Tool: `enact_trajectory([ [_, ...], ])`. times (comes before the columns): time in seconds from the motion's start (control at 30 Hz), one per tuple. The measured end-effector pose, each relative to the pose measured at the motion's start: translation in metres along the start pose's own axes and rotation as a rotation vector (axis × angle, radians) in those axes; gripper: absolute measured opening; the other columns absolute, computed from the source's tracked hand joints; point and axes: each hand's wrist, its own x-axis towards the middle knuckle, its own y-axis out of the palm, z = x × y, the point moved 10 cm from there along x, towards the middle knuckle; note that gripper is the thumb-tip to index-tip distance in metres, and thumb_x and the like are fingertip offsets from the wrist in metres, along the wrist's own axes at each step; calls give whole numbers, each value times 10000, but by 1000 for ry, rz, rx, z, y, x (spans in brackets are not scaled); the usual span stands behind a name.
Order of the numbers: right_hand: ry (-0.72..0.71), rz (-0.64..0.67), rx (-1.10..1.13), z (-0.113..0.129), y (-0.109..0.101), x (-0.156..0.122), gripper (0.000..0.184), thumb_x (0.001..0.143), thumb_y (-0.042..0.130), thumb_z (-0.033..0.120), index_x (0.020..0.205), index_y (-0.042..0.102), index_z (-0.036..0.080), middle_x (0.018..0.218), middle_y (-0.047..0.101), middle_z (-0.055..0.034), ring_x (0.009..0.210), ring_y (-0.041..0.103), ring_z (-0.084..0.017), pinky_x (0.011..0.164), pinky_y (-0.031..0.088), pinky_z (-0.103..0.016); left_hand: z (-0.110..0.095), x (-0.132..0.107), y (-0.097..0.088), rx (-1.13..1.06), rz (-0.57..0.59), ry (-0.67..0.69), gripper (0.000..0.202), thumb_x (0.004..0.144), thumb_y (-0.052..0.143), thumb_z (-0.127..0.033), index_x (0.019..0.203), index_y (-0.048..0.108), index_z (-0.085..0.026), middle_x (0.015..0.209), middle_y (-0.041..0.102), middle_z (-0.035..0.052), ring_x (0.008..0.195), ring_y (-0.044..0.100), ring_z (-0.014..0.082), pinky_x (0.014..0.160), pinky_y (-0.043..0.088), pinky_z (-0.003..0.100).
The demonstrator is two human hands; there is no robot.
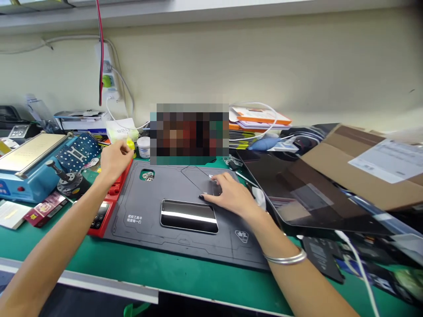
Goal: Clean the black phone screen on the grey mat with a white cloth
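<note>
A dark phone (189, 216) lies flat with its glossy side up on a grey work mat (142, 224). My right hand (228, 193) rests on the mat just behind the phone, fingers spread flat over a thin clear film (198, 176). My left hand (115, 157) is raised at the mat's far left corner, fingers pinched on a small yellow object (131, 144). A silver bangle (286, 257) circles my right wrist.
A blue heating plate (31, 165) stands at the left, a red tool case (104, 213) beside the mat. A white jar (143, 146) and a white box (120, 129) sit behind. To the right lie a large dark tablet (307, 193), a cardboard box (370, 167) and white cables (358, 264).
</note>
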Motion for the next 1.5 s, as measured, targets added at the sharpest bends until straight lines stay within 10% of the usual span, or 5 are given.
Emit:
enact_trajectory([
  [0.47,-82,-43,-156,8,-3,2,447,789,636,440,1135,574,164,1104,616,-131,1075,555,-317,871,441,-397,42,50,58,53,-80,-236,305,725,656,-266,1007,595,-167,1036,677,167,1022,617,388,813,489,468],
  [0.7,-86,-51,-156,6,-3,2,474,790,628,463,1150,565,161,1129,625,-136,1068,559,-312,876,430,-396,-14,14,14,11,-179,184,404,802,560,-269,1184,512,-147,1189,583,140,1087,561,272,967,428,420],
  [1.0,-88,-49,-161,7,-4,0,444,798,623,460,1128,570,169,1116,628,-131,1068,553,-312,853,428,-388,-119,-144,9,291,5,1124,237,846,534,-149,1063,608,-206,1047,682,68,916,611,226,772,416,367],
  [1.3,-87,-40,-172,9,-6,-2,432,810,619,451,1131,571,165,1128,631,-135,1070,548,-311,860,421,-386,-157,-180,9,451,-67,1350,222,968,419,-87,1027,612,-179,1029,708,49,922,599,188,763,386,337],
  [1.5,-88,-37,-173,8,-6,-2,428,817,611,450,1134,569,166,1128,628,-135,1070,546,-308,854,422,-381,-151,-167,18,427,170,1193,335,993,324,-110,1020,628,-247,1063,702,40,965,601,190,771,386,352],
])
